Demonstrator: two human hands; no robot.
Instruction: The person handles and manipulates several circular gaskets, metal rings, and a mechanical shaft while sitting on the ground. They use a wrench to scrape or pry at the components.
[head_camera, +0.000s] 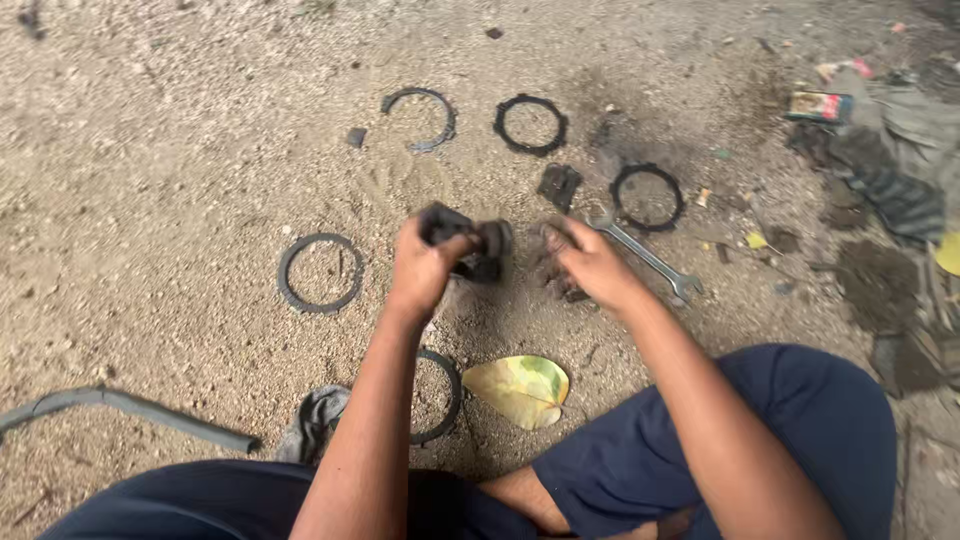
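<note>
Left hand has its grip clamped on a dark greasy part at frame centre. Right hand just beside it, fingers loosely curled, holding nothing. Greasy surface, that part could slip onto the sandy ground and pick up grit.

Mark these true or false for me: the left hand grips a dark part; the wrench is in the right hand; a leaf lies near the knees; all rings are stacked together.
1. The left hand grips a dark part. True.
2. The wrench is in the right hand. False: it lies on the ground beside that hand.
3. A yellow-green leaf lies near the knees. True.
4. All rings are stacked together. False: the rings lie spread apart on the sandy ground.
</note>
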